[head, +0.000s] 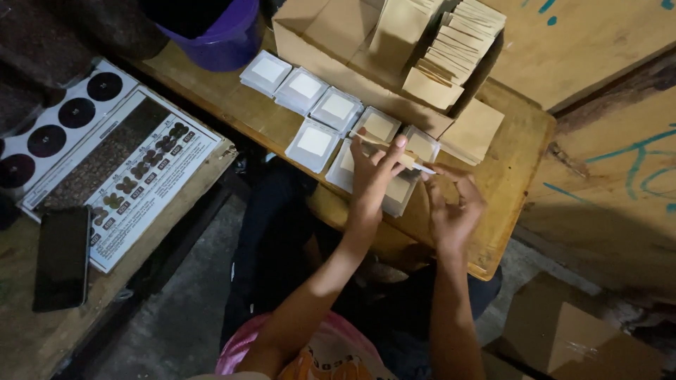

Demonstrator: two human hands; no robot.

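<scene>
**Hands on a stack of paper pouches**

The left hand [373, 172] has fingers pinched on a flat kraft pouch [384, 144] lifted above a small stack [394, 190]. The right hand [451, 207] curls loosely beside it, fingertips at the pouch's thin white edge. Both work over a worn wooden table [507, 176]. Beyond lie 6 squarish stacks of white-windowed pouches [310, 91], then a cardboard box [331, 35] of upright brown envelopes [443, 49].

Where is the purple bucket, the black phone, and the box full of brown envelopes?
purple bucket [224, 43], head view, on its front wall.
black phone [62, 257], head view, on the middle of its dark screen.
cardboard box [331, 56], head view, on its near side wall.
brown envelopes [451, 53], head view, on the stacked row inside.
</scene>
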